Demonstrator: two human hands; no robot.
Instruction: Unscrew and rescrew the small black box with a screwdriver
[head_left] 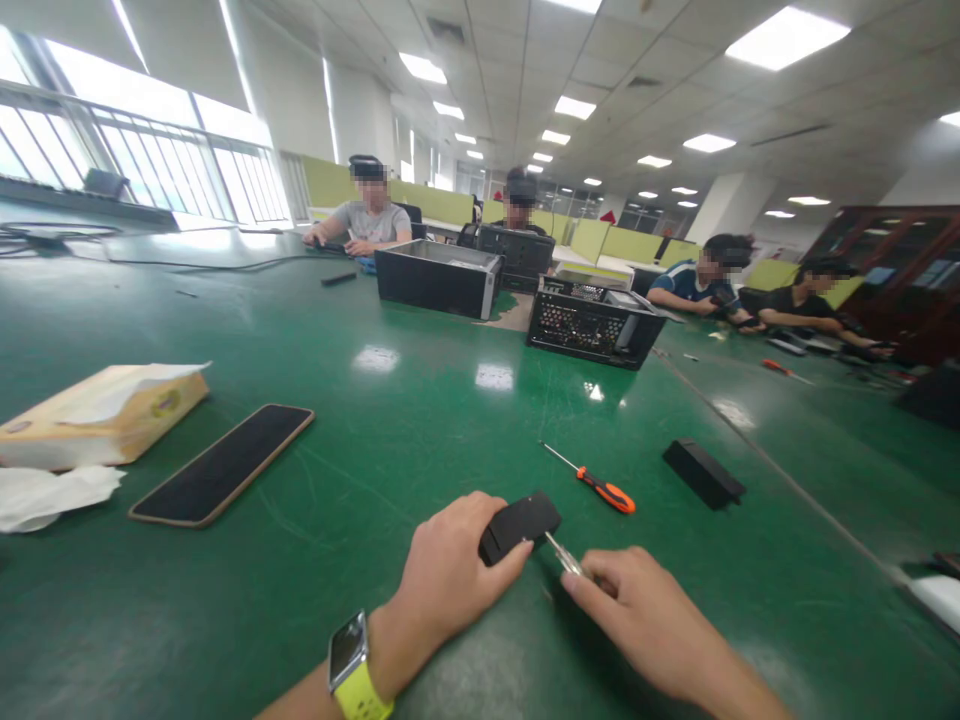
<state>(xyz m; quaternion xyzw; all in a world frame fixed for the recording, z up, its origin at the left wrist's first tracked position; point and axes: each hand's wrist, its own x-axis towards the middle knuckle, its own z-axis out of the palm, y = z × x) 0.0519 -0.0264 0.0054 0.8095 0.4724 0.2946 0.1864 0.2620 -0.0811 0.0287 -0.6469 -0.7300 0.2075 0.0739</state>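
My left hand (454, 560), with a watch on its wrist, is closed around a small black rectangular case (523, 522). Between the fingers of my right hand (645, 610) is a slim screwdriver (566, 560) with a pale, see-through handle. Its shaft points at the right end of the case; whether the tip touches cannot be made out. Just beyond my hands lies an orange-and-black screwdriver (606, 490) on the green table (390, 450). Farther right rests another black rectangular piece (703, 473).
To the left lie a phone (225, 465), a tissue pack (112, 415) and a crumpled tissue (52, 495). Two computer cases (435, 280) (592, 325) stand farther back. Several people sit around the table's far side. Another orange screwdriver (784, 370) lies at the right.
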